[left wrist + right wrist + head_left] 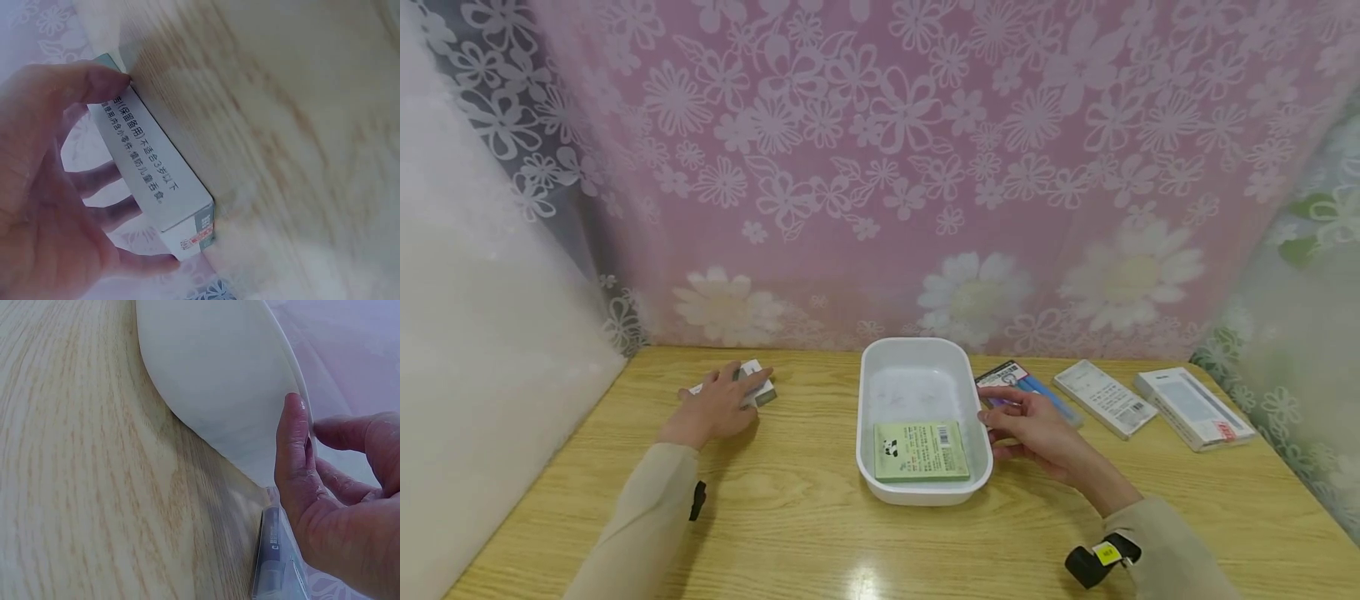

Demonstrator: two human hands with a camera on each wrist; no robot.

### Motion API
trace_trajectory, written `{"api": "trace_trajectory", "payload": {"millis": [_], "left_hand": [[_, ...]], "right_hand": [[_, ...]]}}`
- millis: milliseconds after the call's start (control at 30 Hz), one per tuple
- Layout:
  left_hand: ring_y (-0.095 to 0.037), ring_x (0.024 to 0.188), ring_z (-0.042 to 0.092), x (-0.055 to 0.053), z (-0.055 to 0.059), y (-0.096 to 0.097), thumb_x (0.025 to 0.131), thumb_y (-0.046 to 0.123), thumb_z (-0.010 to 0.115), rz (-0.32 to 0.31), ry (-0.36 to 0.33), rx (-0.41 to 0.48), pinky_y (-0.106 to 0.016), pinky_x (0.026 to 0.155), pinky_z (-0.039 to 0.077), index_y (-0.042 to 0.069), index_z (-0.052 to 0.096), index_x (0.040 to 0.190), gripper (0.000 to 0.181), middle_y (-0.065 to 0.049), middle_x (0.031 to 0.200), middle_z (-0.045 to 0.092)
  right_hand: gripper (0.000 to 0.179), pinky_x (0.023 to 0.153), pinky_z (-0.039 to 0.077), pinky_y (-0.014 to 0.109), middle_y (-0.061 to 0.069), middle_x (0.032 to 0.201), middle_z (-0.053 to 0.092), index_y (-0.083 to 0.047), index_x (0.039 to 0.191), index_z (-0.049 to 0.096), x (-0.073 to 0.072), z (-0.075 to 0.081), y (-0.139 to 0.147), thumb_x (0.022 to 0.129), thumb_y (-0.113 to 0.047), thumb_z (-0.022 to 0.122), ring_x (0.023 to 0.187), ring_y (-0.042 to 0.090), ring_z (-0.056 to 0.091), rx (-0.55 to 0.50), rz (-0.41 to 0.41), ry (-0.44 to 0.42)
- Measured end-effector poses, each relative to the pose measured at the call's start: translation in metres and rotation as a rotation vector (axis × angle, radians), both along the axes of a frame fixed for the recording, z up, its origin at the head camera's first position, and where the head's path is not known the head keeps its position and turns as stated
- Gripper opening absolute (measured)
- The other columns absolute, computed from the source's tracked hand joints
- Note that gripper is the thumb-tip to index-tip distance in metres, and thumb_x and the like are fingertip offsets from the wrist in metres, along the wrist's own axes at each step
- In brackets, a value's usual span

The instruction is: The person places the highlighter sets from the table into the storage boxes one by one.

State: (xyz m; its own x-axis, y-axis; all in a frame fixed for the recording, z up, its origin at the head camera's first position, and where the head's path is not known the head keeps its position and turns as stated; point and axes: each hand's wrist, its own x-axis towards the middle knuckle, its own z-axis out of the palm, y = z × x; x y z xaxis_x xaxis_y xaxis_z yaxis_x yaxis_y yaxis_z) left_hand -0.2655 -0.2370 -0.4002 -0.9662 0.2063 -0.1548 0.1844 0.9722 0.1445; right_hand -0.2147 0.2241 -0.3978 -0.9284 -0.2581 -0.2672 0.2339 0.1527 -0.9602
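Observation:
On the left of the table my left hand [718, 404] grips a small white-and-grey cardboard box [153, 156] with Chinese print. In the left wrist view the thumb bends over its near edge and the fingers reach round its far side. My right hand [1033, 433] pinches the right rim of a white plastic tub [925, 497], with finger and thumb on either side of the wall in the right wrist view. Flat in the tub's near half lies a green packet [921, 452] with a panda picture and a barcode.
Behind the right hand lies a clear pack with blue pens [1045, 396], partly hidden. Further right are a thin white box [1105, 398] and a larger white box with a grey-blue panel [1195, 407]. A pink flowered curtain [880, 208] hangs at the table's back edge.

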Motion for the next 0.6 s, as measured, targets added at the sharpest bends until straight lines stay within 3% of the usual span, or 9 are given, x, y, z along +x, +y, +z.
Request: {"api": "trace_trajectory", "payload": {"millis": [267,467,600], "left_hand": [[-0.062,0.131,0.039,-0.0007,-0.0040,0.0009,0.096,0.039,0.064,0.001,0.087,-0.010,-0.083,0.082,0.040,0.029,0.044,0.154,0.062,-0.033,0.151,0.035],[-0.059,0.123,0.043,0.0034,-0.0037,0.0034,0.091,0.041,0.072,-0.034,0.219,-0.043,-0.082,0.078,0.042,0.031,0.053,0.145,0.058,-0.031,0.147,0.040],[-0.058,0.122,0.043,0.0070,-0.0022,0.0068,0.091,0.041,0.073,-0.049,0.259,-0.062,-0.080,0.076,0.043,0.031,0.053,0.143,0.057,-0.029,0.149,0.039]], "right_hand": [[0.067,0.069,0.062,0.026,0.000,0.098,0.072,-0.003,0.156,0.035,-0.0007,-0.0003,0.0004,0.100,-0.022,0.066,0.083,0.013,0.071,0.011,0.003,0.005],[0.066,0.070,0.062,0.027,0.000,0.098,0.070,-0.004,0.156,0.035,-0.0013,-0.0013,0.0005,0.101,-0.022,0.066,0.084,0.014,0.071,0.007,-0.001,0.003],[0.066,0.070,0.062,0.027,0.001,0.100,0.069,-0.004,0.156,0.035,-0.0013,-0.0018,0.0004,0.101,-0.023,0.066,0.085,0.014,0.071,0.005,0.005,0.005]]}}
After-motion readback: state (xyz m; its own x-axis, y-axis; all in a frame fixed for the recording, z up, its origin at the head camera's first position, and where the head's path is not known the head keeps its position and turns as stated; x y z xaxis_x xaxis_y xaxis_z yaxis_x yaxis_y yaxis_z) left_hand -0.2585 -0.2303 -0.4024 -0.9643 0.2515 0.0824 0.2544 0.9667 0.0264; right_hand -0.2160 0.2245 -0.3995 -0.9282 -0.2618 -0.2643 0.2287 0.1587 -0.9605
